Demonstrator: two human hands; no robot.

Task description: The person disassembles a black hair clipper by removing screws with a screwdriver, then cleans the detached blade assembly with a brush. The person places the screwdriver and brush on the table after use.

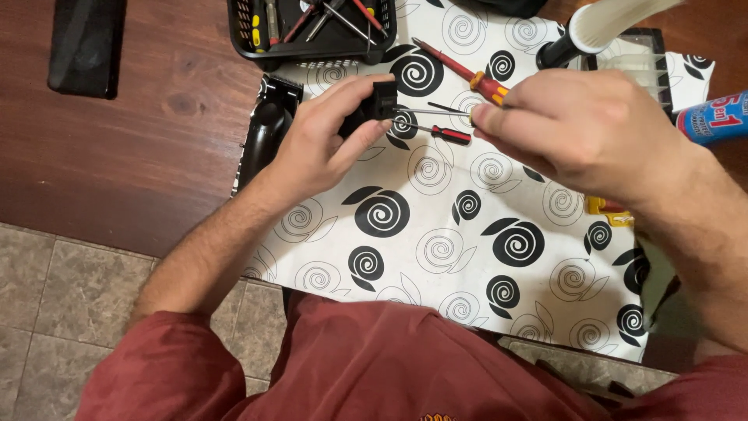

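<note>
Dark red shirt (pixel 351 366) nearest the lens, forearms reaching out from it over the work. Left hand (pixel 319 144) closed round a small black plastic part (pixel 374 105), held just above the mat and turned toward the other hand, apparently to steady it and present its face. Right hand (pixel 576 125) pinched on a thin screwdriver (pixel 432 111), shaft level, tip at the part. Small red-handled screwdriver (pixel 448 134) lying just below the shaft, larger red-and-yellow screwdriver (pixel 460 68) beyond, both within easy reach. Black basket (pixel 312 48) of tools at the far edge. Black casing (pixel 269 132) at the mat's left edge. Underneath, white mat with black spirals (pixel 436 249) over a dark wooden table (pixel 132 148); tiled floor (pixel 54 288) below.
</note>
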